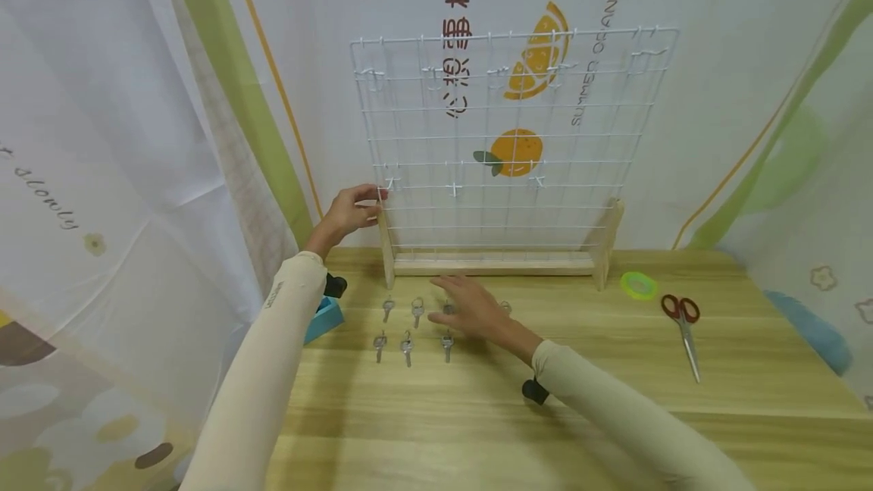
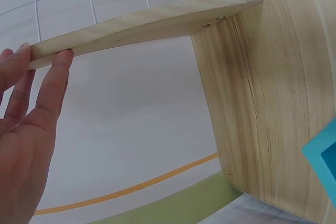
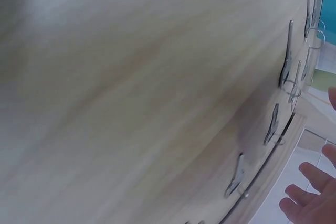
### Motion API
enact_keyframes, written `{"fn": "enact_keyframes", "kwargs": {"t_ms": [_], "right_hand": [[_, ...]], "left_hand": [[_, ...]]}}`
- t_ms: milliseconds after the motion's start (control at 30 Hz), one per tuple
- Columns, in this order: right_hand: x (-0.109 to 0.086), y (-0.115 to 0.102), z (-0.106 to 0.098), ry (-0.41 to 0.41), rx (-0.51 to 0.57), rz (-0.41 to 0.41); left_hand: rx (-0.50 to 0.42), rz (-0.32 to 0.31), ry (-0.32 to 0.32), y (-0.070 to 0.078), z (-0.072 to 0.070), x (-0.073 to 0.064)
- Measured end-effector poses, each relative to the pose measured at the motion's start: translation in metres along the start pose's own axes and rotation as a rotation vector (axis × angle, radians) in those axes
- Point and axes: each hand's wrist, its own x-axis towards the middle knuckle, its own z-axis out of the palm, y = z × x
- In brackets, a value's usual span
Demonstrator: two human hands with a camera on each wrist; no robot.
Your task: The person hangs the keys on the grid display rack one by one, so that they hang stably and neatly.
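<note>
A white wire grid rack [image 1: 505, 163] stands upright in a wooden base at the back of the table. My left hand [image 1: 351, 211] pinches the base's left side panel [image 2: 142, 24] near its top, thumb and fingers on opposite faces. Several metal keys [image 1: 407, 348] with small rings lie in two rows before the rack. Over the back row hovers my right hand [image 1: 470, 308], fingers spread and holding nothing; it partly hides a key [image 1: 448, 308] there. In the right wrist view the fingers of the right hand [image 3: 315, 198] stand apart from the keys [image 3: 286, 64].
White hooks [image 1: 454, 189] hang on the grid in an upper and a lower row. A blue box [image 1: 324, 320] sits by the left forearm. To the right lie a yellow-green ring-shaped object [image 1: 639, 286] and red-handled scissors [image 1: 685, 328]. Printed curtains surround the table [image 1: 436, 423].
</note>
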Motion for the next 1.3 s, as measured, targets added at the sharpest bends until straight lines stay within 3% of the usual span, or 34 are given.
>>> {"fn": "enact_keyframes", "kwargs": {"t_ms": [267, 533, 867, 1300], "right_hand": [[0.015, -0.011, 0.011, 0.048, 0.048, -0.014], [0.027, -0.016, 0.02, -0.013, 0.094, 0.049], [0.043, -0.021, 0.032, -0.024, 0.157, 0.042], [0.066, -0.036, 0.048, -0.033, 0.182, 0.129]], "left_hand": [[-0.012, -0.01, -0.008, -0.002, -0.002, -0.001], [-0.043, -0.05, 0.004, -0.001, -0.003, 0.003], [-0.06, -0.044, 0.01, 0.001, -0.001, 0.003], [-0.052, -0.053, 0.004, 0.002, -0.002, 0.001]]}}
